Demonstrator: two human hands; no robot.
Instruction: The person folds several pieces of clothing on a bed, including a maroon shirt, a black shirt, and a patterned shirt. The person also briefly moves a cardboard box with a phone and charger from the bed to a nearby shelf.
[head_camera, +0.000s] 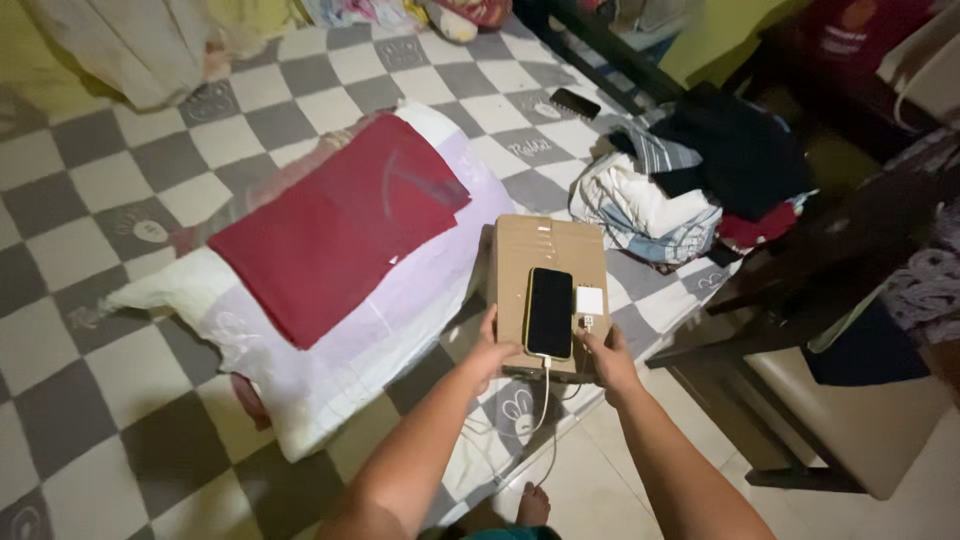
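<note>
- At the near edge of the grey-and-white checked bedsheet (120, 400), my left hand (488, 352) and right hand (607, 358) grip the near corners of a brown cardboard box (546, 245), one each side, hands apart, likely to keep it level.
- On the box lid: a black smartphone in a yellow case (550, 312) lies flat, just beside a small white charger block (589, 301); a white cable (541, 405) hangs from the phone's near end.
- Left of the box: a folded red cloth (340, 225) on a white pillow (330, 350), pillow edge close to the box.
- Right, behind: a heap of mixed clothes (690, 180), near the box's far corner.
- Far right: a dark wooden chair with a beige seat (850, 420).
- Below: my bare foot (533, 505) on pale floor tiles.
</note>
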